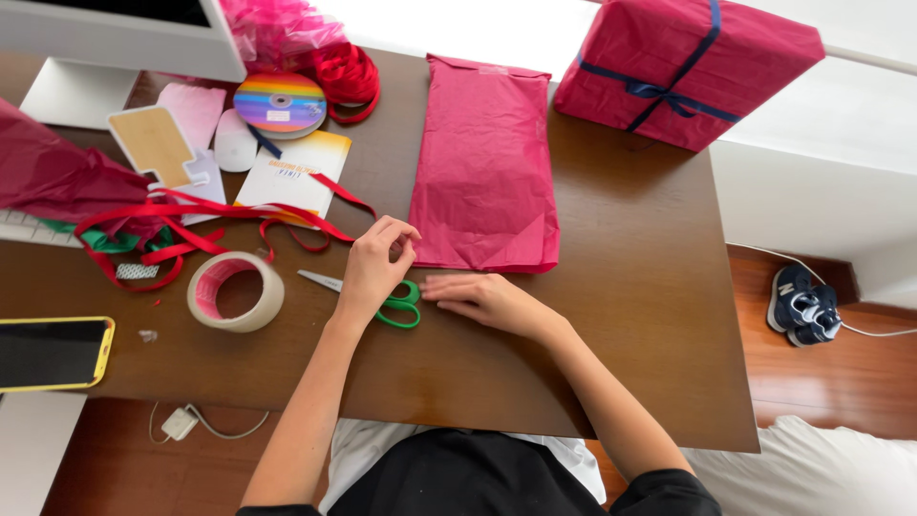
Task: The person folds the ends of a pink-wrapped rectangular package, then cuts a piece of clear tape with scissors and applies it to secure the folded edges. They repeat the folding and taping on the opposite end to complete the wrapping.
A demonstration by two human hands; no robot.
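Right hand (487, 301) flat, fingers loose, left fingers (387, 239) pinching tissue (487, 162) edge, scissors (382, 301) beneath

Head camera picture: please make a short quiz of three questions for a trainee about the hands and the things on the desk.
1. True or false: the left hand rests over the green-handled scissors.
2. Which thing lies nearest the right hand?
A. tape roll
B. folded pink tissue paper
C. phone
3. What is tied around the wrapped box?

Key
1. True
2. B
3. A dark blue ribbon
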